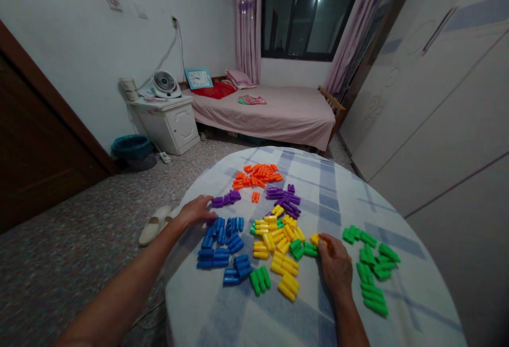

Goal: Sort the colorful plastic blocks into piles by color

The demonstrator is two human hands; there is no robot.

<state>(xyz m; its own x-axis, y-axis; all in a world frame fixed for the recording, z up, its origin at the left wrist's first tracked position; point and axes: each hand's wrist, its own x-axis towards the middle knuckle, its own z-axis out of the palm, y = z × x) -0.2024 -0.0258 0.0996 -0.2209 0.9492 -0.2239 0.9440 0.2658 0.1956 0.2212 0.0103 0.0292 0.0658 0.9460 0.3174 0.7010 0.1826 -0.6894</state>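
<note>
My right hand [336,268] pinches a yellow block [317,239] near the middle of the table [417,294], long axis crosswise, right at the fingertips. Left hand [196,210] lies spread, holding nothing, by the left edge, touching purple blocks [225,199].

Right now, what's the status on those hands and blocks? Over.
Left hand open, at purple blocks beside blue pile. Right hand fingers pinch yellow block. Green blocks lie right of it.
</note>
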